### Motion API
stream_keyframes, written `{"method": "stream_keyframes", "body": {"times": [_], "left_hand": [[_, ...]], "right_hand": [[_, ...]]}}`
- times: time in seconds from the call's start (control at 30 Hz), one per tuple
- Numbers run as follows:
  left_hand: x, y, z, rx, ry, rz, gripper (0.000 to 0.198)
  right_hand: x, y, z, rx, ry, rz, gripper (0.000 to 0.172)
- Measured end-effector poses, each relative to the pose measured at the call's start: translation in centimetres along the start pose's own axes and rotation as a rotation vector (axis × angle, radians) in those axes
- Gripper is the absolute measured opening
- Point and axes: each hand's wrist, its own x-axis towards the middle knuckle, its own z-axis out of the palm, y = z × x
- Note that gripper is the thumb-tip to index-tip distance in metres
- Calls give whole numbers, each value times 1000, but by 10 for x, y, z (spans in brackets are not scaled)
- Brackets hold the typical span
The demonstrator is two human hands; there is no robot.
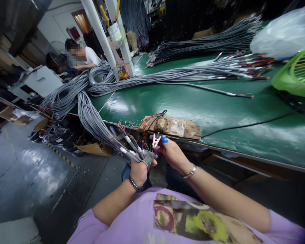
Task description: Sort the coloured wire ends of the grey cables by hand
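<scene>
My left hand is closed around the ends of several grey cables, whose stripped coloured wires fan out above my fist. These cables run up and left into a thick grey bundle draped over the bench edge. My right hand, with blue tape on one fingertip, pinches a small pink clip right beside the wire ends. Just behind the hands a worn wooden block with red and black leads sits on the edge of the green bench.
More grey cable bundles lie across the bench's far side. A green plastic basket and a white plastic bag stand at right. Another person works at the far left. A black cord crosses the bench.
</scene>
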Motion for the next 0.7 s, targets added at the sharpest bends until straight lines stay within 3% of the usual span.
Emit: {"method": "stream_keyframes", "body": {"times": [0.2,0.53,0.7], "left_hand": [[4,-2,2,-8,-6,-23,32],[0,-3,1,-11,1,-33,30],[-5,-6,-6,21,9,-27,33]], "right_hand": [[5,-1,4,187,-88,177,49],[4,0,9,275,-13,198,43],[-10,-2,1,210,-115,281,47]]}}
